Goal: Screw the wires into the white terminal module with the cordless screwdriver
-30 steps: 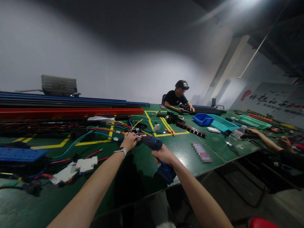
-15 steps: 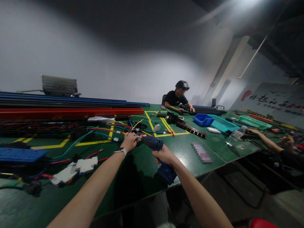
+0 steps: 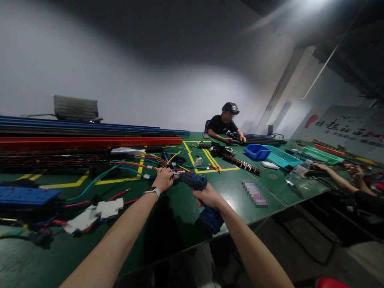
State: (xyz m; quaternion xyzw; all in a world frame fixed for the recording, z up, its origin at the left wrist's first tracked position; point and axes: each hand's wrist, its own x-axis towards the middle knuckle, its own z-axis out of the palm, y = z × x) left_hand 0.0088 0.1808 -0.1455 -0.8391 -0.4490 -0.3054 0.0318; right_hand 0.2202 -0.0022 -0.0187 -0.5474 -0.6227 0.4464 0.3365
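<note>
My right hand is wrapped round the grip of a blue cordless drill, whose nose points left toward my left hand. My left hand, with a watch on the wrist, is closed on a small dark component with wires on the green table. The drill's tip meets that component just right of my left fingers. What exactly the fingers pinch is partly hidden.
White breaker parts and coloured wires lie to the left, with long red rails and blue rails behind. A blue bin and a teal tray stand at the right. One person sits across; another's arm reaches in at right.
Nothing has visibly moved in my hands or the drill. The arm of the person at the right has shifted slightly.
</note>
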